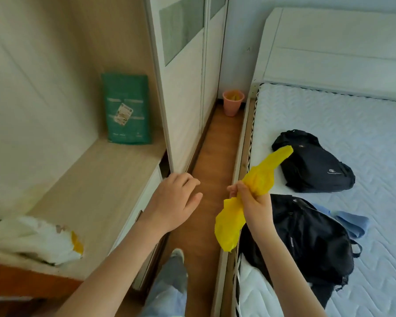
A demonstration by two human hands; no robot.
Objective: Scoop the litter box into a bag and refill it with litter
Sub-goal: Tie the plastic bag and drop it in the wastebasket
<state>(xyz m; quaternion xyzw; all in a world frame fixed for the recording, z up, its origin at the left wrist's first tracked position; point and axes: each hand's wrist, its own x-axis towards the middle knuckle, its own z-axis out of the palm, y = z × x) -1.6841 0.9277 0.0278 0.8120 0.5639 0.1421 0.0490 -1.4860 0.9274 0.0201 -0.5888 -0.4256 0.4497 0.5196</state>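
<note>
Two hands out front, right hand (252, 197) clutching crumpled yellow bag (258, 179), left hand (176, 200) loose, fingers relaxed, empty

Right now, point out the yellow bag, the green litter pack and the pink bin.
yellow bag (260, 179), head view, bunched middle above the right hand's grip
green litter pack (126, 108), head view, centre of its front
pink bin (231, 105), head view, outer wall

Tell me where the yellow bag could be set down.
Bare shelf top between the green pouch and the white bag. Open mattress beyond the backpacks. Crowded near the right hand, which holds the yellow bag.
</note>
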